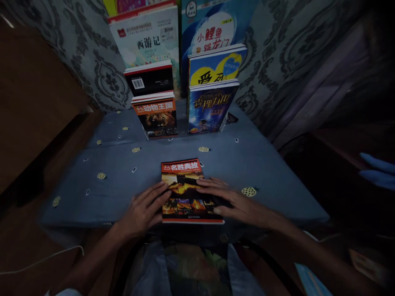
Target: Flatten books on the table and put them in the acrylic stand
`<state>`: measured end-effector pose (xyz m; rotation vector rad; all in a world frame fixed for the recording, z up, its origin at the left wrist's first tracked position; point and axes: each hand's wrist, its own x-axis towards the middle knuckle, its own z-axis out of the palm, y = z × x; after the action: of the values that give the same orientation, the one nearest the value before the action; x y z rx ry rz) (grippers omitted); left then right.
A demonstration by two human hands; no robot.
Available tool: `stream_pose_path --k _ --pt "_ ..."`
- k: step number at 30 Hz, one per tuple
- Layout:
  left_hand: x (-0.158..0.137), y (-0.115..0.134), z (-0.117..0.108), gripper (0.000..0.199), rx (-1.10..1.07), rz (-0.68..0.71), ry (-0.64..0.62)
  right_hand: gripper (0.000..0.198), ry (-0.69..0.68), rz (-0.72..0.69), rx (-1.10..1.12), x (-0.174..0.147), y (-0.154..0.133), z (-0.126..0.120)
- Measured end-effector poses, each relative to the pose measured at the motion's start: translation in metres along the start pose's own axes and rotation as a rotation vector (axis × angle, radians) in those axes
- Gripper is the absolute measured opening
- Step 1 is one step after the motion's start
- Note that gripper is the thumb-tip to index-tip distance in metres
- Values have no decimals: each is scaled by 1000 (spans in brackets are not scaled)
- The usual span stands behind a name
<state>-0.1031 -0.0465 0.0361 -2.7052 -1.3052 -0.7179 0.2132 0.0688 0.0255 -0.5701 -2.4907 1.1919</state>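
A book (182,211) with an orange band and white Chinese characters on its cover lies face up near the table's front edge. My left hand (146,207) rests at its left edge, fingers stretched onto the cover; the thumb is hard to make out. From the other side, my right hand (226,199) lies over the book's right edge with its fingers extended and slightly apart. Neither hand visibly lifts the book.
Behind the book, two rows of upright books stand on the blue tablecloth (114,164), among them an orange-banded animal book (157,117) and a blue book (210,109). Patterned fabric (111,78) hangs behind. A brown wooden panel (33,94) rises at left.
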Motion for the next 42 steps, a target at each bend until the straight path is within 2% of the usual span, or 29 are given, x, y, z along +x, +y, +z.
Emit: stream_pose_path --k 3,6,8,10,14,16,21,25,30,34,38,42 --pt "21 -5 -9 45 -173 -62 166 61 30 7 225 1 0 -12" --pt "43 -9 -15 43 -280 -182 314 77 79 19 363 5 3 -20" --pt "55 -12 -16 39 -315 -267 388 81 114 29 353 11 7 -23" --pt "64 -16 -14 37 -339 -348 441 77 147 46 270 21 10 -23" --pt "75 -33 -3 40 -406 -496 470 47 250 23 118 47 18 -20" --pt "79 -43 3 39 -439 -538 455 40 317 18 106 60 23 -18" --pt "89 -63 11 31 -493 -569 473 36 476 27 142 87 28 -16" --pt "92 -73 16 31 -577 -625 513 39 491 70 295 94 25 -12" --pt "82 -84 36 36 -602 -696 348 39 454 189 382 90 34 -5" --pt "74 -91 47 30 -390 -699 190 39 394 282 371 88 45 -4" --pt "75 -93 47 32 -188 -685 31 40 380 378 338 90 47 -8" --pt "80 -87 44 35 58 -708 -122 37 350 364 174 90 44 -10"
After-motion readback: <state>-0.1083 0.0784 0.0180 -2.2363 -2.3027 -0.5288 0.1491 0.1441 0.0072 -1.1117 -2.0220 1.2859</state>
